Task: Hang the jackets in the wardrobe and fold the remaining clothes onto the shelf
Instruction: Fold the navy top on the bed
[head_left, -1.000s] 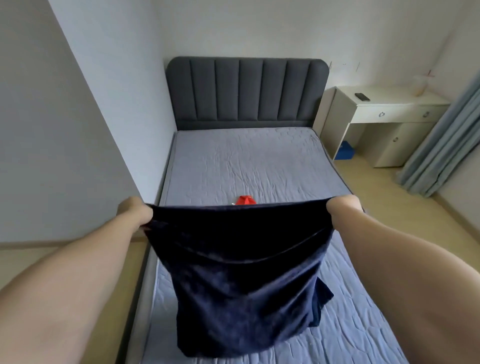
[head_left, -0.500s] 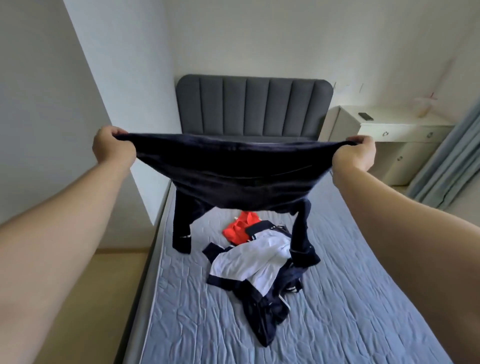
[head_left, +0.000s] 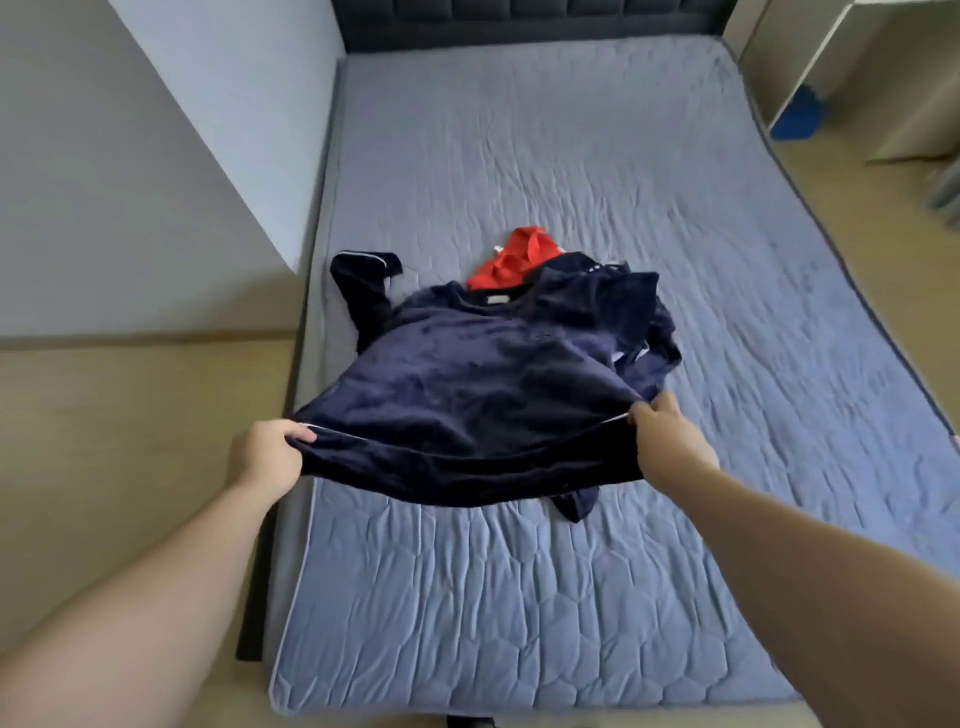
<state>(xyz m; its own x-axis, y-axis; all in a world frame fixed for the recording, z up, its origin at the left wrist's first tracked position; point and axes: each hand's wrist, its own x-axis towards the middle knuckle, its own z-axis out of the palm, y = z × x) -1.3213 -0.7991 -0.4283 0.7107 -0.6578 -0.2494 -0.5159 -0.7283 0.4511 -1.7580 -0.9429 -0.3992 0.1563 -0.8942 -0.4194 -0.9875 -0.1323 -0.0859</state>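
**Head view.** A dark navy, velvety long-sleeved top was laid out on the blue-grey quilted cover of a bed, with its neckline and label turned away from the person and its hem nearest to them. The hem was held at both corners. The left hand was curled round the left corner, which was held out at the bed's left edge. The right hand was pinched on the right corner, over the mattress. The body of the top was thus stretched between the two hands and away from them. One sleeve was spread toward the far left. A crumpled red garment was seen just beyond the neckline. Further dark clothing was partly covered by the top. A dark grey padded headboard was visible at the far end.
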